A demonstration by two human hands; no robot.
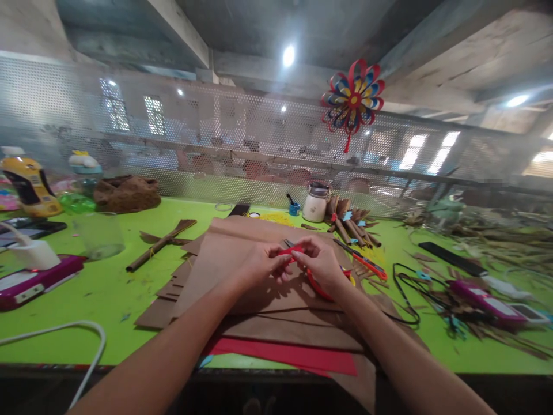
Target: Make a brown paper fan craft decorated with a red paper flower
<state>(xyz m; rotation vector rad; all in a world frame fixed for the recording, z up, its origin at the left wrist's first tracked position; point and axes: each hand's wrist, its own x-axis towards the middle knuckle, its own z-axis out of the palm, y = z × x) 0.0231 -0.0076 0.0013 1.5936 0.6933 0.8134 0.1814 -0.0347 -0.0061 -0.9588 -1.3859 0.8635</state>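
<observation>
Both hands meet over a stack of brown kraft paper (216, 253). My left hand (274, 264) pinches one end of a small red piece (290, 251), apparently folded paper. At its other end, the fingertips of my right hand (320, 260) are closed on the same piece. Scissors with red and yellow handles (317, 287) show below my right palm, and what look like their blade tips appear beyond the fingers; I cannot tell whether the hand holds them or they lie on the paper. An orange craft knife (370, 266) lies right of my right hand.
Red paper (294, 356) sticks out under the stack's near edge. Behind stand a white jar (315, 204), a small blue pot (294, 208) and rolled brown paper bundles (345, 227). A plastic cup (98, 236) and purple power strip (43, 282) are left; a black cable (404, 288) lies right.
</observation>
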